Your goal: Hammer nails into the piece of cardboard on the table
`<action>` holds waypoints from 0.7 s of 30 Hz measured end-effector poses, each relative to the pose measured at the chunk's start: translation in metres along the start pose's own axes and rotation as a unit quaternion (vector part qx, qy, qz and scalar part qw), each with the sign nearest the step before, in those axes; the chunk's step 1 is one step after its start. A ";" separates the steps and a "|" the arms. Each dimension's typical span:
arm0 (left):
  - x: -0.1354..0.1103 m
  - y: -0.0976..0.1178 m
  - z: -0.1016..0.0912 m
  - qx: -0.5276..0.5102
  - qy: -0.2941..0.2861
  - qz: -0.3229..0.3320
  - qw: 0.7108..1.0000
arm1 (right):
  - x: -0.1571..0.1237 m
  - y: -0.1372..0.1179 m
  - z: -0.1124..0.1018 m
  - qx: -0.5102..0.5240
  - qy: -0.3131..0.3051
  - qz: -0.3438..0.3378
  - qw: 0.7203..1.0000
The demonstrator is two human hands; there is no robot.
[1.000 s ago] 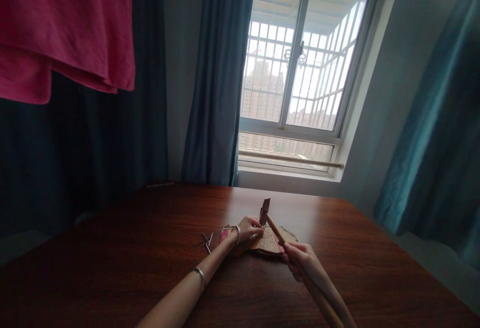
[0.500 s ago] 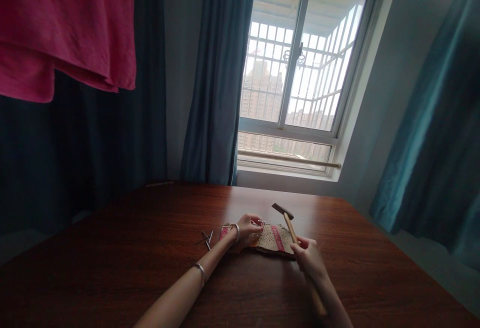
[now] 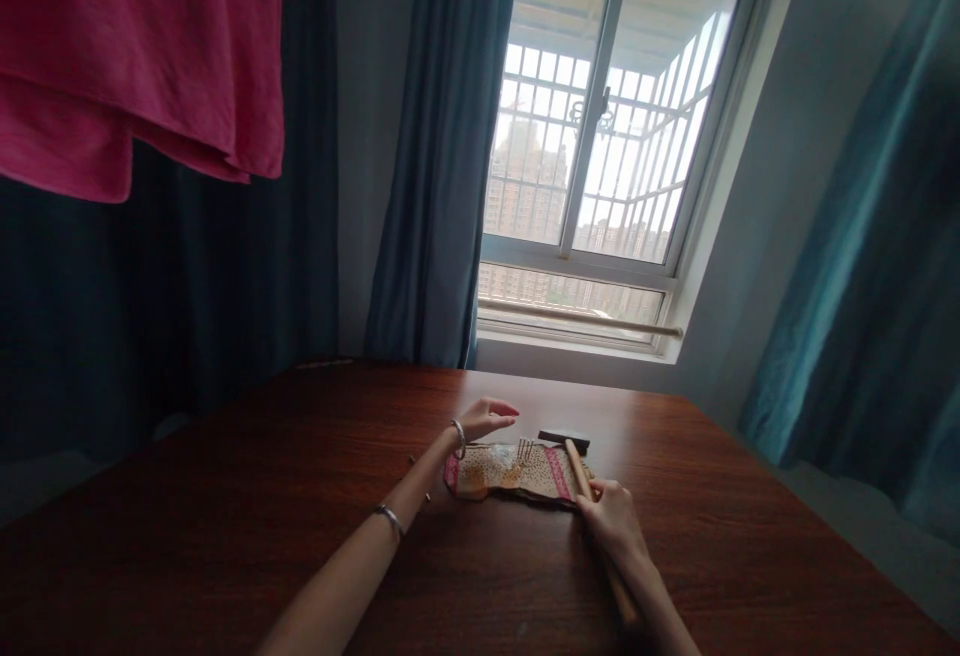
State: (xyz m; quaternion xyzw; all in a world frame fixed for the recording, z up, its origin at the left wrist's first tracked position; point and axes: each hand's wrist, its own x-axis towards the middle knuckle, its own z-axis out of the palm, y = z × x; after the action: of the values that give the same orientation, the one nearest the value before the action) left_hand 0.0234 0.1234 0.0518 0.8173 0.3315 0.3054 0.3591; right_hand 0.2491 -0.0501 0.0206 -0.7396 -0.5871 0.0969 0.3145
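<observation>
My right hand [image 3: 613, 516] is wrapped round the wooden handle of a hammer [image 3: 579, 466]. The dark hammer head lies low over the right end of a flat beige piece with dark specks and pink bands [image 3: 487, 474]; whether it touches is unclear. Several thin nails [image 3: 526, 450] stand upright in a cluster on that piece, which could be cloth or board. Just beyond its left part, my left hand [image 3: 487, 417] hovers with fingers stretched out and nothing visible in them. Bracelets circle the left wrist and forearm.
The speckled piece lies on a brown wooden table [image 3: 300, 496]. Small bits [image 3: 427, 498] show beside my left forearm, partly hidden by it. Past the table are a window [image 3: 585, 136] and blue curtains [image 3: 427, 186]. A pink cloth [image 3: 172, 66] hangs at upper left.
My left hand has come off the nails, moving left and away from me, and its fingers have straightened. The hammer head has dropped lower. My forearm now covers most of the loose metal pieces.
</observation>
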 end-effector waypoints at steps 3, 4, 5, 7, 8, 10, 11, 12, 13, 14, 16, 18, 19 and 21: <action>0.003 0.011 -0.028 0.012 0.050 0.021 0.998 | -0.001 -0.001 -0.001 -0.015 -0.007 -0.008 1.000; 0.003 0.015 -0.036 0.014 0.060 0.020 0.998 | -0.001 -0.002 -0.001 -0.022 -0.008 -0.011 1.000; 0.002 0.017 -0.044 0.018 0.069 0.013 0.997 | -0.002 -0.003 -0.002 -0.030 -0.009 -0.011 0.999; -0.001 0.020 -0.057 0.031 0.078 -0.010 0.996 | -0.003 -0.004 -0.005 -0.054 -0.009 -0.006 0.998; -0.003 0.020 -0.062 0.042 0.077 -0.027 0.996 | -0.004 -0.004 -0.006 -0.068 -0.008 -0.001 0.998; -0.010 0.017 -0.071 0.073 0.060 -0.065 0.993 | -0.006 -0.004 -0.007 -0.096 -0.003 0.011 0.995; -0.015 0.015 -0.074 0.093 0.049 -0.086 0.991 | -0.007 -0.004 -0.008 -0.108 0.000 0.015 0.994; -0.020 0.012 -0.077 0.117 0.038 -0.107 0.987 | -0.008 -0.004 -0.008 -0.116 0.004 0.018 0.993; -0.026 0.008 -0.079 0.144 0.026 -0.129 0.981 | -0.008 -0.003 -0.008 -0.122 0.007 0.020 0.992; -0.033 0.003 -0.081 0.172 0.014 -0.150 0.974 | -0.008 -0.003 -0.008 -0.125 0.007 0.022 0.992; -0.048 -0.006 -0.084 0.227 -0.023 -0.190 0.955 | -0.008 -0.002 -0.007 -0.129 0.004 0.025 0.991; -0.062 -0.015 -0.086 0.278 -0.073 -0.214 0.934 | -0.007 -0.001 -0.006 -0.132 -0.003 0.030 0.991; -0.069 -0.019 -0.087 0.300 -0.091 -0.221 0.924 | -0.007 0.000 -0.006 -0.134 -0.004 0.035 0.990; -0.082 -0.027 -0.088 0.327 -0.112 -0.235 0.908 | -0.007 0.000 -0.006 -0.135 0.001 0.044 0.990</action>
State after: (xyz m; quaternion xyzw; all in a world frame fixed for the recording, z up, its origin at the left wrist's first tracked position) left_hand -0.0986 0.1088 0.0581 0.8162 0.5529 -0.0068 0.1676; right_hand 0.2507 -0.0585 0.0239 -0.8003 -0.5618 0.0297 0.2073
